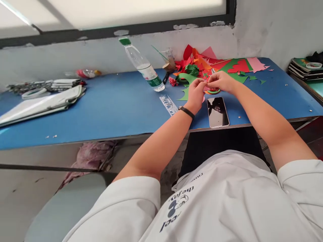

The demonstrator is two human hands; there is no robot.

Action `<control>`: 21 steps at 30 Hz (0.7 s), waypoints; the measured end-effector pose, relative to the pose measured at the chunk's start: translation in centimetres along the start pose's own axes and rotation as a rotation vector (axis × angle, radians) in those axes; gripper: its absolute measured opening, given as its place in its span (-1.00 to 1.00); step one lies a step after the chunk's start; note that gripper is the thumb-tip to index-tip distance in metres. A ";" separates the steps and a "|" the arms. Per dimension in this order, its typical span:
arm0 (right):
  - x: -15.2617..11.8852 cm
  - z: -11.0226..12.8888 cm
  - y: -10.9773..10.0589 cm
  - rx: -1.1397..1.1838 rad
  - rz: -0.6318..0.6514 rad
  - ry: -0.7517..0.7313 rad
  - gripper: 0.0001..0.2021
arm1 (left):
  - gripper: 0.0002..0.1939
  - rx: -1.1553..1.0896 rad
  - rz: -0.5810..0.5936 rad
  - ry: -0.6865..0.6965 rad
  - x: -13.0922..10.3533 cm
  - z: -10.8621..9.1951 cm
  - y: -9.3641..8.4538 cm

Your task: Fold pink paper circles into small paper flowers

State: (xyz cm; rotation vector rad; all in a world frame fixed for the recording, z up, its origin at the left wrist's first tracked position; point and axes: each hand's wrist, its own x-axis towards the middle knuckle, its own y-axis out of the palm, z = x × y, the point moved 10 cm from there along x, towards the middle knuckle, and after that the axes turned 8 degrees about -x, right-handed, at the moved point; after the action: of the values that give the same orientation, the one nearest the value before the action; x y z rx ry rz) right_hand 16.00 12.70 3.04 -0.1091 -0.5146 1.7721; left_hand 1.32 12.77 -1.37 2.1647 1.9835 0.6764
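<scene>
Both hands meet over the blue table, fingertips nearly touching. My left hand (196, 92), with a black band on the wrist, is closed in a pinch. My right hand (220, 81) pinches from the other side. Whatever lies between the fingers is too small and hidden to name; some pink and red shows there. Beneath and behind them are green paper scraps (186, 94) and a heap of red and orange paper (196, 60). A phone (218, 112) lies just in front of my hands. Left of my wrist is a clear stencil ruler (168, 105).
A tilted-looking water bottle (148, 75) stands left of the paper, near a red paper flower (173, 81) and a cup (169, 60). Folded papers (41, 106) cover the table's (121, 111) left end. Stacked books (306, 69) sit at far right; a stool (73, 208) is below left.
</scene>
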 end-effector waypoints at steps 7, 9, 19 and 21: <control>-0.1 -0.3 -2.0 0.052 -0.116 0.019 -0.51 | -0.73 -0.182 0.251 -0.258 1.4 0.9 2.9; -0.1 -0.6 -1.9 0.046 -0.109 0.026 -0.51 | -0.66 -0.165 0.275 -0.238 1.7 1.2 2.8; 0.5 -1.4 -1.1 0.012 -0.087 -0.007 -0.49 | -0.67 0.037 0.253 -0.113 2.2 1.2 0.0; 0.3 -1.4 -1.0 0.018 -0.082 -0.002 -0.54 | -0.64 0.075 0.261 -0.098 2.2 1.1 0.0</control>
State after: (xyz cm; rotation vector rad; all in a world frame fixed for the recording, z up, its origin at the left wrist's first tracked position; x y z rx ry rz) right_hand 17.30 13.59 2.25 -0.0731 -0.4979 1.6960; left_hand 1.82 15.15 -1.88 2.4772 1.7221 0.5225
